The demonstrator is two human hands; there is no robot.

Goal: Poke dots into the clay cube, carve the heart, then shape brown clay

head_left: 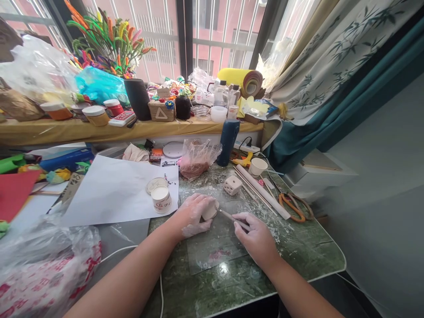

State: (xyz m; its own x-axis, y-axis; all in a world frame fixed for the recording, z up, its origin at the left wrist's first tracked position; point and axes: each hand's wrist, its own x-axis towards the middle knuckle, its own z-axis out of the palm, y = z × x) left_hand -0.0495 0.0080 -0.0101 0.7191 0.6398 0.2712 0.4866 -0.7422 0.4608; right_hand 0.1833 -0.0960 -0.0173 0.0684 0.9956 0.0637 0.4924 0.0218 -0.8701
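both closed: left hand (195, 216) round lump (210, 212), likely soft, best cupped by its sides; right hand (255, 237) on tool (236, 219).

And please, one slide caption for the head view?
Left hand holding a pale piece, right hand a slim tool, near a white die.

Pale grey tool (232, 217), off-white die (232, 186) with dark dots, mottled green tabletop (179, 282), navy bottle (229, 142).
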